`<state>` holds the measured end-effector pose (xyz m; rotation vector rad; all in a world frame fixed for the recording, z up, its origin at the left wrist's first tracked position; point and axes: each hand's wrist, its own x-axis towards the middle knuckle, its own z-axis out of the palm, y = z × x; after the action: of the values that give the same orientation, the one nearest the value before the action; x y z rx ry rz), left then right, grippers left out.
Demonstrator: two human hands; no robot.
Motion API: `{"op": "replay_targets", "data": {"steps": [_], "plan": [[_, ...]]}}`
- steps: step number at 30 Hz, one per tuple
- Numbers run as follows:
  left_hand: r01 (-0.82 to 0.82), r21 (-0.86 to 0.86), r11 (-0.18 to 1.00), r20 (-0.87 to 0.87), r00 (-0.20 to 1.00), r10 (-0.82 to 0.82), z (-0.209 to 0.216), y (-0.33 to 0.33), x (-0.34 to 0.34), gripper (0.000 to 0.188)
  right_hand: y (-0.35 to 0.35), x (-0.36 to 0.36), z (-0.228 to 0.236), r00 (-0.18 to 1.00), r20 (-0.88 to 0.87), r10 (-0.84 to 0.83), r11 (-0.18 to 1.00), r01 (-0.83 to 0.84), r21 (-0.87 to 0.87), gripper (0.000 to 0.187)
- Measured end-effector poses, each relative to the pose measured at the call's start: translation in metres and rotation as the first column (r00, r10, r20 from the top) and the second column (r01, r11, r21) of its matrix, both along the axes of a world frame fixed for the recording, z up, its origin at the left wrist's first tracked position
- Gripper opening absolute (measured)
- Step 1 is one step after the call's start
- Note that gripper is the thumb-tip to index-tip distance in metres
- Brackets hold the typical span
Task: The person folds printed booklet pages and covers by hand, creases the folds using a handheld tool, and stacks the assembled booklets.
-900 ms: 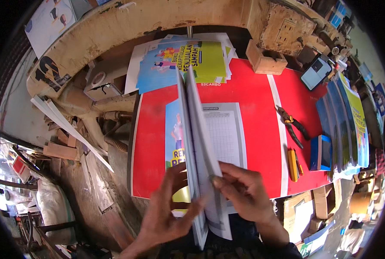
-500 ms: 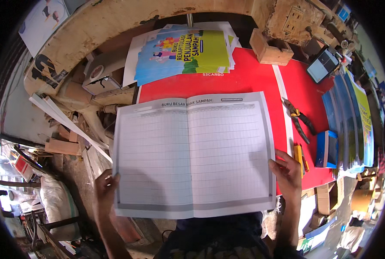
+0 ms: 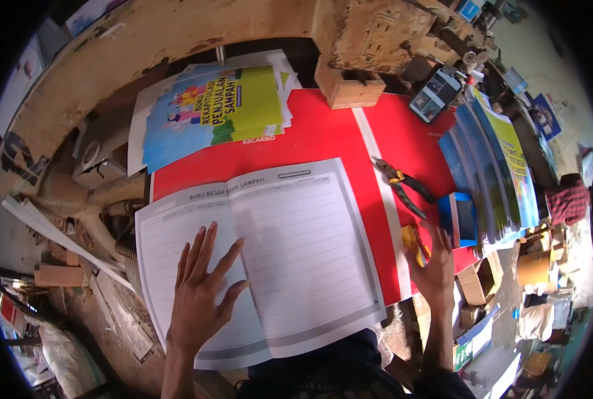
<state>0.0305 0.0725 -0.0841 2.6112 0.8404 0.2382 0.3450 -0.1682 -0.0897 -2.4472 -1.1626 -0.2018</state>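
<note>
Left grip (image 3: 200,287) is lying spread, empty, over the open book (image 3: 306,259); right grip (image 3: 435,269), hold unclear, is half-hiding a yellow cutter (image 3: 411,238) near pliers (image 3: 396,177).

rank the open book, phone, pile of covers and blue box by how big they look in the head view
Largest to smallest:
1. open book
2. pile of covers
3. phone and blue box: too alike to rank

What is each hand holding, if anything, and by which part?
The left hand holds nothing, spread over the left page of the open booklet. The right hand is at the yellow cutter; whether it's held cannot be told.
</note>
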Motion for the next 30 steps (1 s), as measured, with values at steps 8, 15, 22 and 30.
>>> {"op": "replay_targets", "data": {"steps": [8,15,22,30], "plan": [[0.07,0.103,0.992,-0.086,0.994,-0.062,-0.042,0.002,0.011,0.072,-0.007,0.008,-0.022,1.0,-0.025,0.004,1.0,-0.004,0.001,0.043],[0.102,0.033,0.994,-0.083,0.992,-0.099,-0.035,-0.034,0.024,0.072,0.014,-0.007,0.028,0.321,-0.926,0.198,0.824,0.457,0.334,0.027],[-0.007,-0.084,0.996,-0.139,0.99,-0.004,-0.021,-0.079,0.024,0.068,0.074,-0.048,0.0,0.757,-0.404,0.513,0.858,-0.451,0.245,0.035],[-0.103,-0.218,0.97,-0.106,0.991,0.082,-0.029,-0.083,0.019,0.066,0.123,-0.075,-0.009,0.664,-0.317,0.677,0.722,-0.683,0.113,0.034]]}}
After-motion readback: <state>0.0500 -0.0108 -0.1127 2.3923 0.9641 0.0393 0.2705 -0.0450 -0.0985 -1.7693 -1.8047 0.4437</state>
